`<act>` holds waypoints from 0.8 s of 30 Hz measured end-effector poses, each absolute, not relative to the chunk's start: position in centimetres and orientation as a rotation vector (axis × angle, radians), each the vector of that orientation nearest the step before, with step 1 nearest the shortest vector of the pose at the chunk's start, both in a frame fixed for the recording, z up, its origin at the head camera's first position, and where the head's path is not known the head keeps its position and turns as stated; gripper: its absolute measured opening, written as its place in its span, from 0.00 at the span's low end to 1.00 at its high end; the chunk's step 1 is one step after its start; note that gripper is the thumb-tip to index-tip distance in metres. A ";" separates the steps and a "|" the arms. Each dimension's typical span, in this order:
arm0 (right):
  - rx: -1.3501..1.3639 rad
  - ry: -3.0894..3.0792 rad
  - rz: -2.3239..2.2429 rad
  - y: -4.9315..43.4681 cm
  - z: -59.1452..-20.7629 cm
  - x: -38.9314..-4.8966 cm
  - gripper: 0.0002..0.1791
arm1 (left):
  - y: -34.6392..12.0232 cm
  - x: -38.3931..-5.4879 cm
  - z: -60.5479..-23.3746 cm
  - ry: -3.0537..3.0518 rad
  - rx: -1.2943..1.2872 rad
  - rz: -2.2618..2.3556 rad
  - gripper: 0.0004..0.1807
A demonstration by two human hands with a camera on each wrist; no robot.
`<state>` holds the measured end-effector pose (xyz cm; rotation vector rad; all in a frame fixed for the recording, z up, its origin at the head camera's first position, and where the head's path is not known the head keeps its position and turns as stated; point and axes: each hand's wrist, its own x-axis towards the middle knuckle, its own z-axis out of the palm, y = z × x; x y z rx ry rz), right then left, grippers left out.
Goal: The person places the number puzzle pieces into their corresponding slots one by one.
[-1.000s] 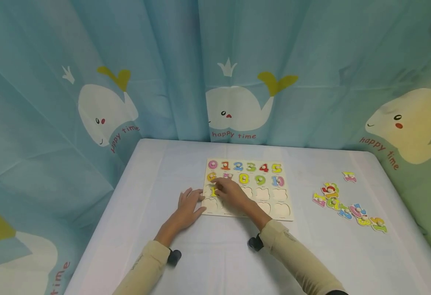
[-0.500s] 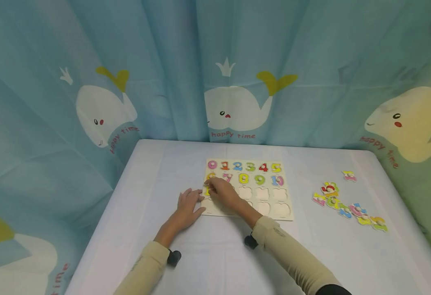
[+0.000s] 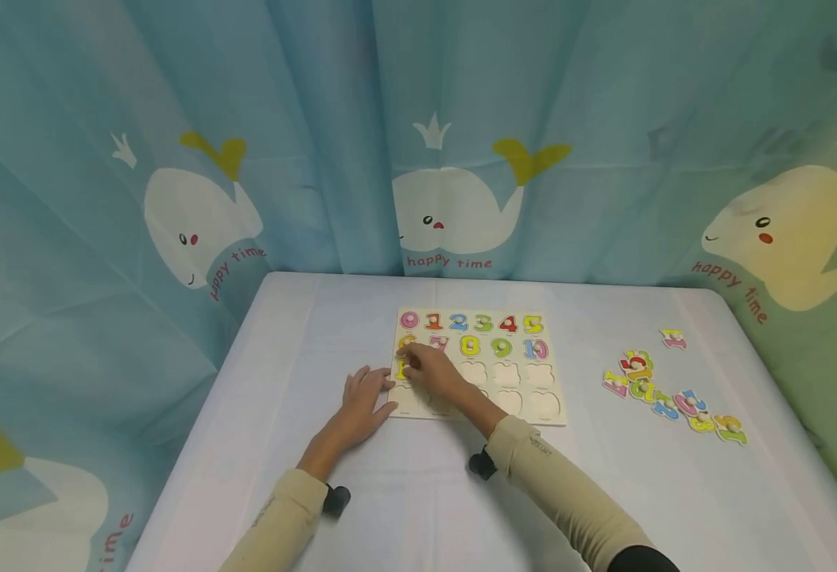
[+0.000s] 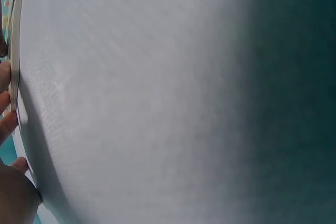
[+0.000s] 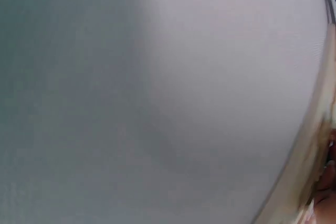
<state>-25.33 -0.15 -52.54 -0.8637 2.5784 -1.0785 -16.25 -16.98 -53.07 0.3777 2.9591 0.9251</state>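
Observation:
In the head view, a pale wooden number puzzle board (image 3: 525,389) lies on the table, with knobbed numbers 0 to 10 in its top two rows. My right hand (image 3: 438,373) reaches over its left part, thumb and index finger pinching a yellow number piece (image 3: 400,371) at the first slot of the third row. Most of that piece is hidden behind the fingers. My left hand (image 3: 363,401) rests at the board's left edge with its fingers extended. The left wrist view shows those fingertips (image 4: 7,124) against the board's side.
Several loose number pieces (image 3: 664,403) lie in a line on the white table (image 3: 282,349) to the right, some overlapping. One more piece (image 3: 672,338) sits apart behind them. A blue whale-print curtain (image 3: 318,159) stands behind the table.
My right hand has shifted left with the yellow piece, to the first slot of the third row. The left hand stays at the board's edge.

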 end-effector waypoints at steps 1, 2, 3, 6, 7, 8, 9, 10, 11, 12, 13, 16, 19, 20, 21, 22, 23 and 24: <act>-0.869 2.572 -1.077 -0.1 -52.4 -25.3 0.17 | -17.0 -16.3 -53.1 2.962 0.382 0.925 0.18; -0.874 2.565 -1.074 -0.1 -52.3 -25.3 0.18 | -17.0 -16.3 -53.1 2.962 0.385 0.928 0.18; -0.876 2.557 -1.073 0.0 -52.2 -25.2 0.18 | -17.0 -16.3 -53.1 2.963 0.389 0.929 0.19; -0.883 2.536 -1.080 0.2 -51.9 -25.1 0.19 | -17.0 -16.3 -53.1 2.960 0.399 0.948 0.19; -0.884 2.532 -1.089 0.3 -51.9 -25.1 0.19 | -17.0 -16.3 -53.1 2.958 0.401 0.953 0.19; -0.885 2.533 -1.098 0.4 -51.9 -25.1 0.19 | -17.0 -16.3 -53.1 2.956 0.403 0.958 0.18; -0.882 2.536 -1.100 0.5 -52.0 -25.0 0.19 | -17.0 -16.2 -53.1 2.955 0.406 0.960 0.18; -0.884 2.542 -1.101 0.6 -52.0 -25.0 0.19 | -17.0 -16.2 -53.1 2.953 0.404 0.961 0.18; -0.881 2.548 -1.101 0.8 -52.0 -25.1 0.19 | -17.0 -16.2 -53.1 2.951 0.402 0.961 0.18; -0.882 2.556 -1.099 0.9 -52.0 -25.1 0.20 | -16.9 -16.2 -53.1 2.948 0.396 0.959 0.18; -0.884 2.566 -1.100 1.1 -52.0 -25.2 0.20 | -16.9 -16.1 -53.1 2.949 0.392 0.956 0.18; -0.868 2.593 -1.120 1.9 -51.8 -25.6 0.20 | -16.8 -16.1 -53.1 2.951 0.375 0.949 0.18; -0.845 2.611 -1.173 2.9 -51.5 -26.2 0.19 | -16.8 -16.0 -53.1 2.959 0.361 0.941 0.18; -0.845 2.624 -1.178 3.4 -51.6 -26.4 0.19 | -16.8 -16.0 -53.1 2.960 0.354 0.934 0.19; -0.840 2.630 -1.183 3.8 -51.6 -26.6 0.18 | -16.8 -16.0 -53.1 2.964 0.350 0.931 0.19; -0.840 2.635 -1.187 4.4 -51.6 -26.8 0.18 | -16.8 -15.9 -53.1 2.964 0.341 0.929 0.20; -0.846 2.646 -1.185 5.0 -51.6 -27.0 0.18 | -16.8 -16.0 -53.1 2.967 0.343 0.927 0.21; -0.843 2.656 -1.181 5.6 -51.6 -27.1 0.19 | -16.8 -16.0 -53.1 2.970 0.344 0.926 0.22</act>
